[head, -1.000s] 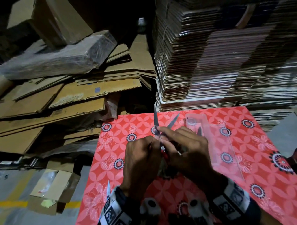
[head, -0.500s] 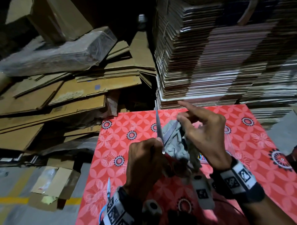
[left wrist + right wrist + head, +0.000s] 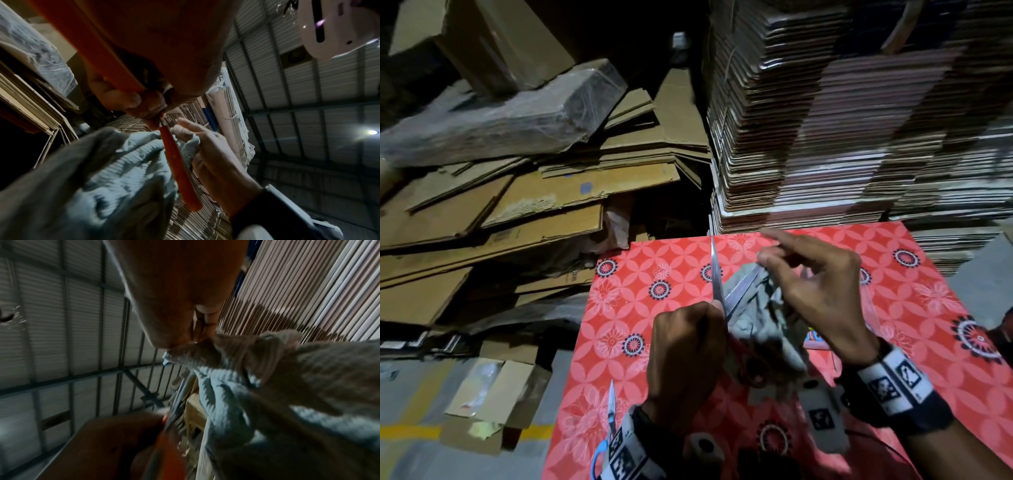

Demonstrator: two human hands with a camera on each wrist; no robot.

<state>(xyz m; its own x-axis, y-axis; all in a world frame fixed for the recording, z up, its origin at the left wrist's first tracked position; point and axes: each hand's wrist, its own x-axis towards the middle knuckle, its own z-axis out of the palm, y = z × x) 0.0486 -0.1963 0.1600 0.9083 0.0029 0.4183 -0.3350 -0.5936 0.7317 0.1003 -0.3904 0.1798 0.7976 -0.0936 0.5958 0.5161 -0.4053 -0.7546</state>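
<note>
Two blades of scissors (image 3: 716, 277) spread; left hand (image 3: 685, 356) grips orange handles (image 3: 180, 170); right hand (image 3: 822, 294) pinches crumpled grey cloth (image 3: 763, 329).

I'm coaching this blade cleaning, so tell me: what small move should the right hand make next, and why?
Probably carry the grey cloth over to the bare, upright blade. The left hand grips the scissors with blades spread. The right hand pinches the cloth near the tip of the slanted blade, which lies against it, while the other blade touches no cloth.
</note>
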